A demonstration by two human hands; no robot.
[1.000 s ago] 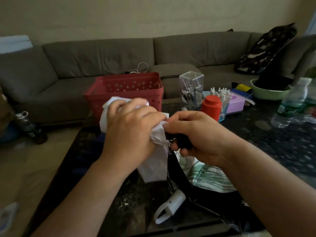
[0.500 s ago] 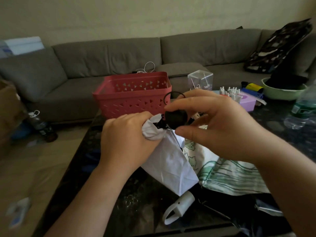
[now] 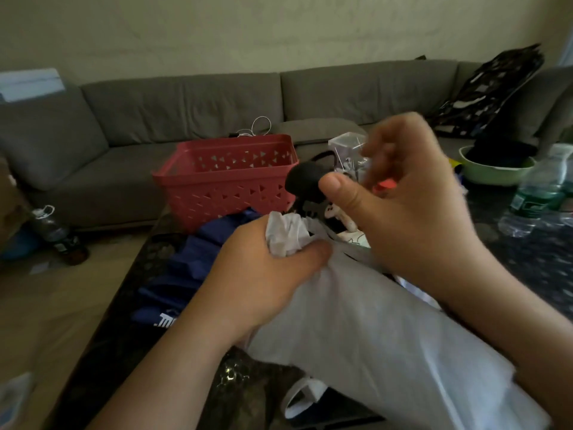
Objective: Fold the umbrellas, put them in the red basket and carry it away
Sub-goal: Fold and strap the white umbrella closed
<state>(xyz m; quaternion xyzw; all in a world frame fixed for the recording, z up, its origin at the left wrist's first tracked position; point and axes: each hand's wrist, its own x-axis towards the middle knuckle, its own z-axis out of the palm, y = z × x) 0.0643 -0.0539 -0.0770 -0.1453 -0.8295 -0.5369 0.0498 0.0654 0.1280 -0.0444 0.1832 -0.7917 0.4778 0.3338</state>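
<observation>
My left hand grips the bunched top of a white umbrella's fabric, which spreads down to the lower right. Just above it, my right hand pinches the umbrella's black handle knob between thumb and fingers. A dark blue umbrella lies on the dark table to the left of my left hand. The red basket stands with nothing showing inside at the table's far edge, beyond both hands.
A grey sofa runs behind the table. At right stand a clear pen holder, a green bowl and a plastic bottle. A white strap loop lies near the front edge. Another bottle stands on the floor at left.
My right hand has raised the black handle away from the left hand. The white fabric has spread out lower right, and the blue umbrella has come into view.
</observation>
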